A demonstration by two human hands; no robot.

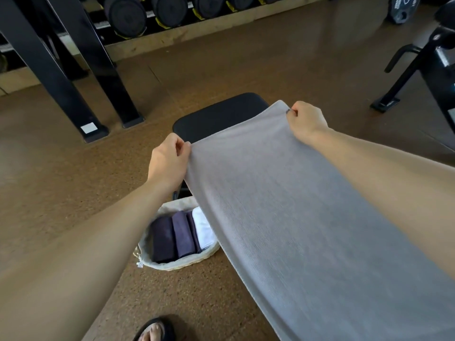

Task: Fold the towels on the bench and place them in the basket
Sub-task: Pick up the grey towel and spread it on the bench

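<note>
A sandalled foot [157,331] stands nearest. Left of the black bench [216,116], the basket [177,263] holds folded towels [172,235]. Over the bench, the left hand [170,161] and right hand [306,123] pinch the grey towel's [283,205] far corners.

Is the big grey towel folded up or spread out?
Spread out. The grey towel lies flat along the black padded bench, its far corners pinched by the left hand and right hand.
</note>
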